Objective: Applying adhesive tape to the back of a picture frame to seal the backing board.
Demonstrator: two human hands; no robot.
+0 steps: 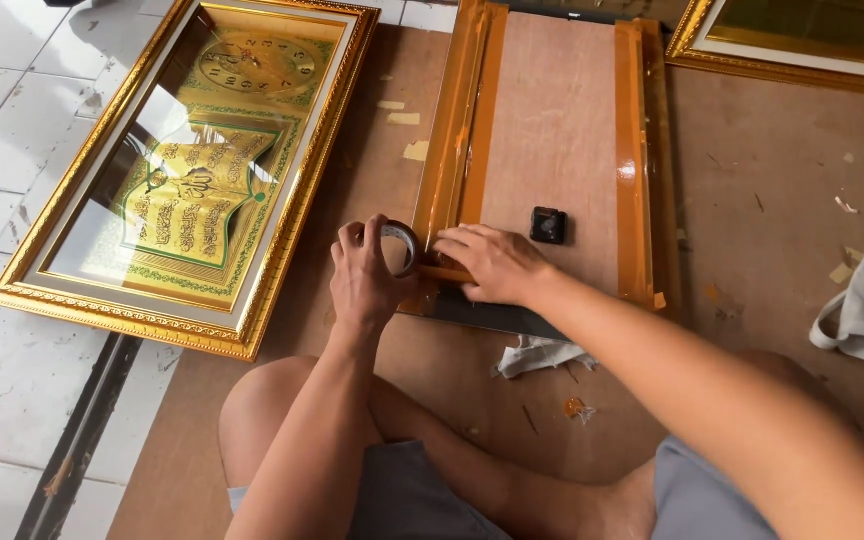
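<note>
1. Brown board point(772, 200) covers the tiled floor point(12, 120).
2. Left hand point(364, 275) grips tape roll point(402, 245), fingers curled around it.
3. Right hand point(492, 262), at 3 o'clock of roll, presses tape onto frame back point(552, 130), fingers together and flat.
4. Gold frame point(187, 170) lies at 9 o'clock.

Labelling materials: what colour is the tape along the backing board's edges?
Glossy orange-brown tape, head view.
</note>
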